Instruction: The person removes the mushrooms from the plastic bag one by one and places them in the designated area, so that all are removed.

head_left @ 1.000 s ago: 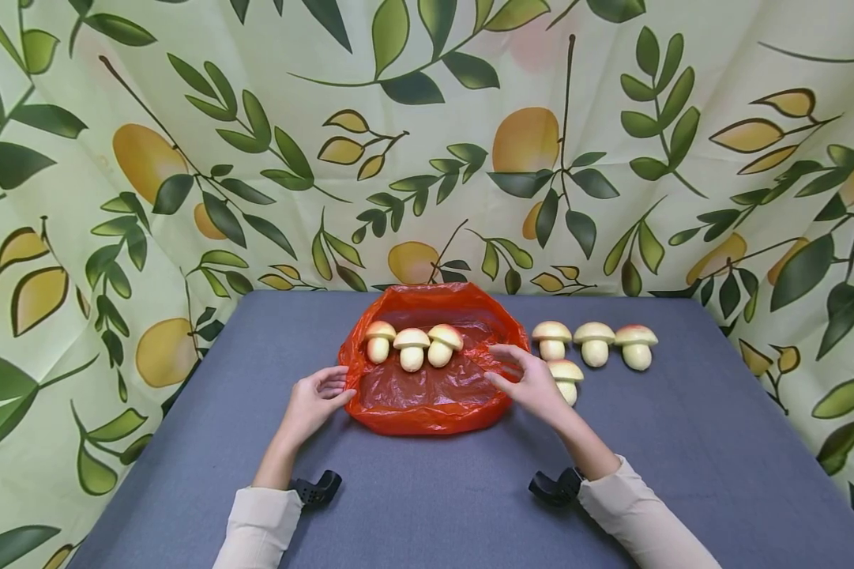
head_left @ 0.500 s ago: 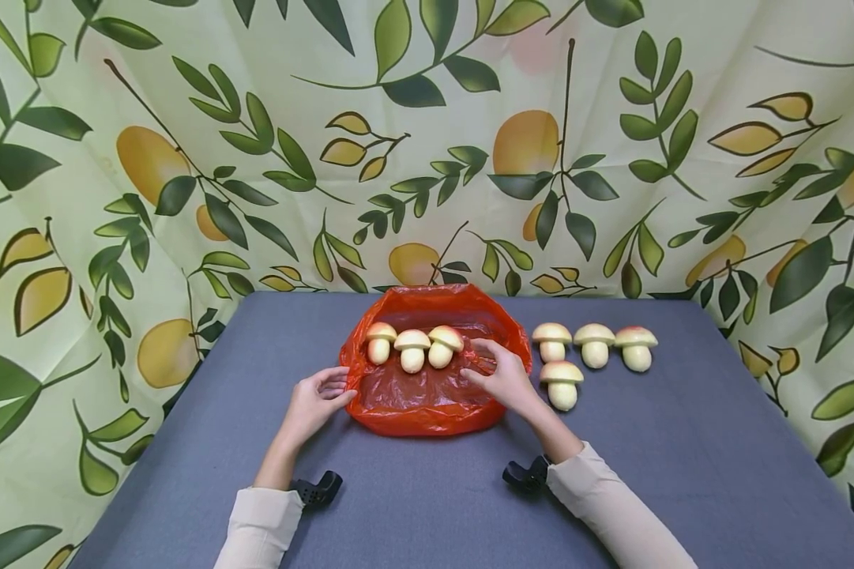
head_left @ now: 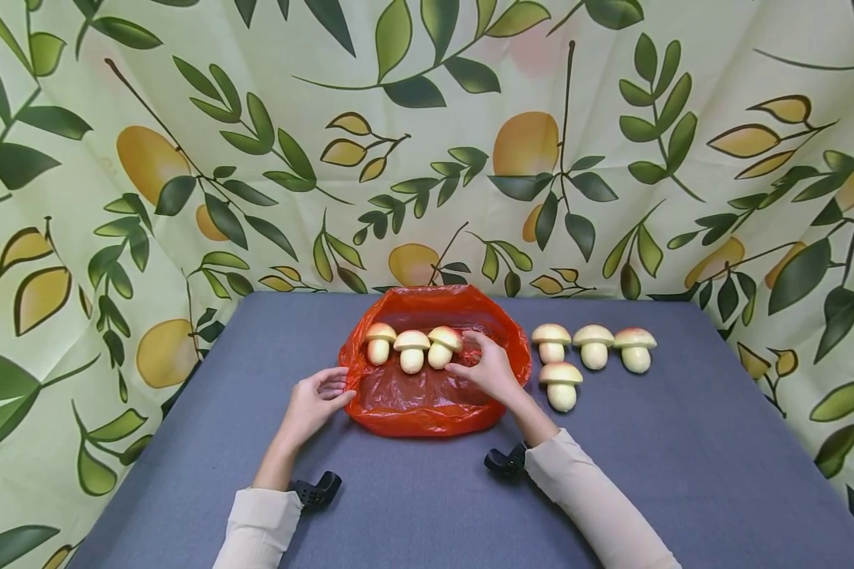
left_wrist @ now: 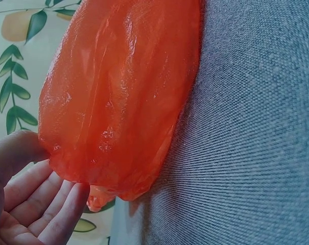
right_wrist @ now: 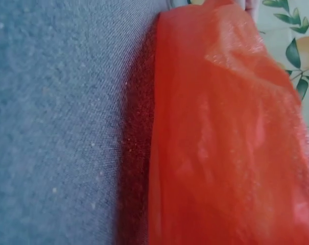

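In the head view a red plastic bag (head_left: 427, 419) lies with its mouth spread wide. Three toy mushrooms sit in it: a left one (head_left: 380, 344), a middle one (head_left: 411, 352) and a right one (head_left: 444, 348). My left hand (head_left: 316, 401) holds the bag's left rim between thumb and fingers, as the left wrist view also shows. Reaching over the right rim, my right hand (head_left: 490, 370) has its thumb and fingers apart beside the right mushroom; whether they touch it I cannot tell. The bag's side hides that hand in the right wrist view.
Several more toy mushrooms stand right of the bag: one in front (head_left: 561, 387) and a row (head_left: 594, 348) behind it. A grey-blue cloth (head_left: 427, 506) covers the table. A curtain printed with leaves and fruit (head_left: 427, 158) hangs behind.
My right hand has moved left, from the bag's right rim to beside the right mushroom inside. The front mushroom outside is now uncovered. My left hand has stayed still.
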{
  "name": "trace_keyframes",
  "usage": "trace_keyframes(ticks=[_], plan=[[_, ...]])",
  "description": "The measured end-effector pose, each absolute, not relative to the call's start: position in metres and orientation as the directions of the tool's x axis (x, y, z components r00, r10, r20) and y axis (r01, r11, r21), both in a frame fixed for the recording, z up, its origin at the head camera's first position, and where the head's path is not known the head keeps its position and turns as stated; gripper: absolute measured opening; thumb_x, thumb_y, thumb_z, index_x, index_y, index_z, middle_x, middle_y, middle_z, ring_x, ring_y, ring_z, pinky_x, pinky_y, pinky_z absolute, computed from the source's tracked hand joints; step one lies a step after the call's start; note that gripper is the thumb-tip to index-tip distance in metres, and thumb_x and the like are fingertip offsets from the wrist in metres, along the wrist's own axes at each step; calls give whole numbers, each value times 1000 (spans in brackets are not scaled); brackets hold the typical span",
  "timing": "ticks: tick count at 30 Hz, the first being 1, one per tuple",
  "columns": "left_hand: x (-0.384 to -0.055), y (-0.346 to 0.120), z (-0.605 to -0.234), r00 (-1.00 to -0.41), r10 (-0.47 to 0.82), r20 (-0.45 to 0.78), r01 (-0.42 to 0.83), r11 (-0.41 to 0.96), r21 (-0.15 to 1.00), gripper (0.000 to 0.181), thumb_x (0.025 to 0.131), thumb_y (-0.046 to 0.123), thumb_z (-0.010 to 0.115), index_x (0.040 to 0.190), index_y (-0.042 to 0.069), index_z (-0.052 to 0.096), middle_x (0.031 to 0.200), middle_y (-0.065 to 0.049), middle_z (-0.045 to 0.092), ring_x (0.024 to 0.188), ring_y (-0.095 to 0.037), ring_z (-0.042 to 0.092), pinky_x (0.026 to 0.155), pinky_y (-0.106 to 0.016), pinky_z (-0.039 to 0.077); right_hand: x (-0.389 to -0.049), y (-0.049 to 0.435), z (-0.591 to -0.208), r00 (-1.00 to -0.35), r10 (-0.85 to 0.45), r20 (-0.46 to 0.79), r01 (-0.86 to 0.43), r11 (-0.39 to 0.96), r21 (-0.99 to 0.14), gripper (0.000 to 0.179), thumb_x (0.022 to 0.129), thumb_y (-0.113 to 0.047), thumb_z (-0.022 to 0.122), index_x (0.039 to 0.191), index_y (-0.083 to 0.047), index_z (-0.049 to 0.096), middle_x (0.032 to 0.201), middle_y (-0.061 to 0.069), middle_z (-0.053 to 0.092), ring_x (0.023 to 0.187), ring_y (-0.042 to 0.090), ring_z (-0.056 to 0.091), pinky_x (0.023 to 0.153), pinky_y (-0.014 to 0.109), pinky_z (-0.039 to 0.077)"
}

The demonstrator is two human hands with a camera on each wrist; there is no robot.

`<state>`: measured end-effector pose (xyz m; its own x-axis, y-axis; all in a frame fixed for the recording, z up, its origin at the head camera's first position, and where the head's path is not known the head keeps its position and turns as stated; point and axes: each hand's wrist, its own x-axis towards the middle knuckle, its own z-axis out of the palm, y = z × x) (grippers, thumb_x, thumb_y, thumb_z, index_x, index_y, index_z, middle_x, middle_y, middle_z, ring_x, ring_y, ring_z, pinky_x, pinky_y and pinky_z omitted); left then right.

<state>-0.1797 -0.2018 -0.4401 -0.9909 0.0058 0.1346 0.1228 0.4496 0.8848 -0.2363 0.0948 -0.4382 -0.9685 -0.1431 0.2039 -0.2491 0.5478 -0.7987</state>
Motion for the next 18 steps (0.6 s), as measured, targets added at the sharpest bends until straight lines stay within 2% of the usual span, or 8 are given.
trace_keyframes(ticks=[8,18], plan=[[-180,-203,-441,-991,2,131,117,472,874,38,82,-1,73,116,-10,62,106,-28,68,98,-33,67,84,-29,60,-248,87,-442,-984,-96,153,-180,579,-795,67,74,-19,83,130,4,53,129,25,61,121,38,57,105,50,48],[-180,-202,-440,-992,7,126,116,454,883,38,82,-1,72,117,-10,62,107,-29,68,98,-31,67,84,-27,60,-261,77,-450,-993,-79,84,-115,609,-785,77,71,-22,86,135,4,48,135,24,56,126,39,52,109,52,44]])
